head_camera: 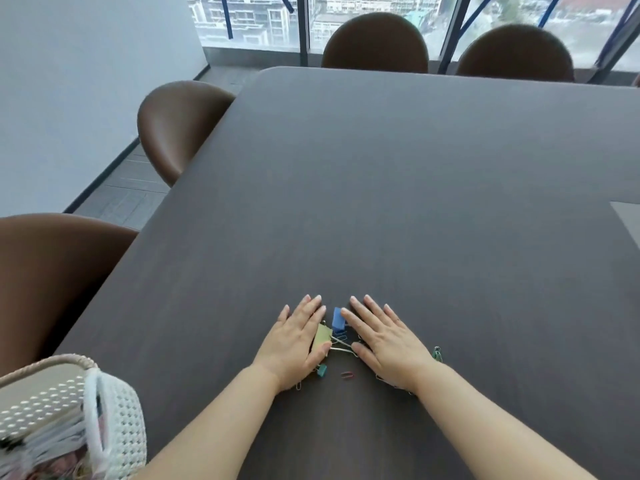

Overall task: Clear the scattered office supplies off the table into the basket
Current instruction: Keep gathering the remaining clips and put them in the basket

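Observation:
My left hand (294,344) and my right hand (382,337) lie flat on the dark table (415,185), fingers spread, on either side of a small heap of clips. Between them sit a blue binder clip (337,319) and a yellow-green binder clip (322,336) with its wire handles out to the right. A small teal clip (322,370) lies at my left palm's edge. A red paper clip (347,375) rests nearer me, and green paper clips (437,353) lie right of my right wrist. The white woven basket (117,410) stands at the lower left.
Brown chairs stand along the table's left side (173,126) (52,271) and at its far end (375,43) (516,53). A window runs behind them. A grey panel (628,220) is set in the table at the right edge.

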Tool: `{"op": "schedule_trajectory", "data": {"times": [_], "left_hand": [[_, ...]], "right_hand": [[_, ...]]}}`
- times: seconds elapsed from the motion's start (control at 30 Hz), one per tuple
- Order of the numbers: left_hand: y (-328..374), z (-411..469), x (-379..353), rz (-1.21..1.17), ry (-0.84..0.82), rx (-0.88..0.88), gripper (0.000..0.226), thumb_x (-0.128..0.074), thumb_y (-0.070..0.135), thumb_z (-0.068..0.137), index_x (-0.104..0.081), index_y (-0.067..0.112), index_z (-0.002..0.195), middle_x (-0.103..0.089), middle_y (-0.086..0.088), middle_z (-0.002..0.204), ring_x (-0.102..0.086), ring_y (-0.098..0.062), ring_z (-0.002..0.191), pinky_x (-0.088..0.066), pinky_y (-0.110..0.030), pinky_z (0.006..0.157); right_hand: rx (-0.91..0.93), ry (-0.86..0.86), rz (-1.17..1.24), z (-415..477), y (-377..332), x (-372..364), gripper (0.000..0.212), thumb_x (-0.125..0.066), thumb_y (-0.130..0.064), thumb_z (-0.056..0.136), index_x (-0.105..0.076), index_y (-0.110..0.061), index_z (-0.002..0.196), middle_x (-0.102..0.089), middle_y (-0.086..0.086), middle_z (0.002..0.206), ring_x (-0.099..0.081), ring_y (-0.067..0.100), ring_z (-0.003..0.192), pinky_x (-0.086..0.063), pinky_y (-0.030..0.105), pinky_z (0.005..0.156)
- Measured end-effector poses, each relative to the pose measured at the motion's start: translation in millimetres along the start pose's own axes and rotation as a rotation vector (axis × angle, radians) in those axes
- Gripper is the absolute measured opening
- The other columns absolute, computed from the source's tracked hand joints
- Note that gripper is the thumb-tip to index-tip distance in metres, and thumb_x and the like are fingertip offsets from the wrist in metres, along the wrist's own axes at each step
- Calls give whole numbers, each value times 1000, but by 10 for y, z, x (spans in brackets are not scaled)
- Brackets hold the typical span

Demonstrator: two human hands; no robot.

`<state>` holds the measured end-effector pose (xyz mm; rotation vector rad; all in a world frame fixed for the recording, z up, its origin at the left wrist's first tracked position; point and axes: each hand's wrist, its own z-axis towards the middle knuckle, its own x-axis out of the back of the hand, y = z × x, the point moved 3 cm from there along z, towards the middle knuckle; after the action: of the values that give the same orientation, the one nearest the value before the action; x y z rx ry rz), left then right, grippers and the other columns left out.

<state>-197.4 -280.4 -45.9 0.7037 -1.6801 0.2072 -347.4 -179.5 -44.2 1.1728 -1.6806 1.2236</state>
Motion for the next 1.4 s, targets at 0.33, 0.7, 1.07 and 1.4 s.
{"op": "schedule_trajectory", "data": {"times": [0.33, 0.7, 1.07, 1.4], "left_hand": [[360, -1021, -175, -168, 12, -23, 93, 2, 80, 70, 5, 25, 145, 17, 17, 147, 22, 2, 134, 10, -32, 114], [560, -326, -40, -35, -128, -109, 65, -28, 51, 94, -5, 21, 148, 6, 7, 155, 11, -9, 141, 0, -42, 116], [558, -1135, -307, -216, -4, -170, 79, -21, 61, 77, -19, 22, 145, -21, 9, 151, 2, 7, 133, -3, -37, 117], [388, -1283, -493, 75, 46, 56, 101, -32, 82, 64, 17, 34, 139, 19, 8, 149, 24, -21, 137, 10, -56, 105]], "right_hand": [[-155, 152, 244, -1123, -199, -197, 74, -8, -74, 77, 1, -39, 141, 11, -21, 147, 14, 0, 138, 3, 25, 115], [-396, 82, 91, -1192, 112, -339, 71, -7, -57, 87, 4, -18, 146, 18, -6, 151, 22, 7, 136, 9, 32, 114], [-173, 132, 123, -1679, -376, -654, 76, -2, -67, 81, 6, -25, 144, 13, -13, 149, 16, 2, 139, 11, 19, 112], [-120, 42, -55, -1166, -500, -509, 90, -23, -87, 64, 31, -52, 126, 34, -8, 144, 34, 16, 133, 17, 46, 109]]}}
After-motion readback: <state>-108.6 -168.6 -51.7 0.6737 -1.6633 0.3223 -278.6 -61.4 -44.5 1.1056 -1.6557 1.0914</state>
